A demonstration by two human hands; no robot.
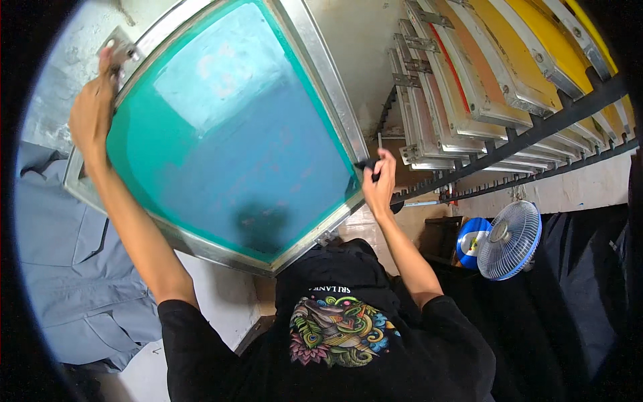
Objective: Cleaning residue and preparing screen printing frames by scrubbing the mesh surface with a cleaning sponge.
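Head view: person held a screen-printing frame (228,127) with teal mesh, raised and tilted before the wall.
Left hand (92,114): fingers wrapped round frame's upper-left corner by its metal bracket (120,48).
Right hand (379,182): pinched a small dark tool (367,165) against frame's right edge.
Surroundings: rack of stacked frames (482,87) upper right; fan (509,240) below it.

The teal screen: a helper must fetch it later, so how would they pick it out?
Left of the rack of stacked frames, the left hand and right hand hold one metal-framed screen. Its mesh is teal; the racked ones are yellow or orange.
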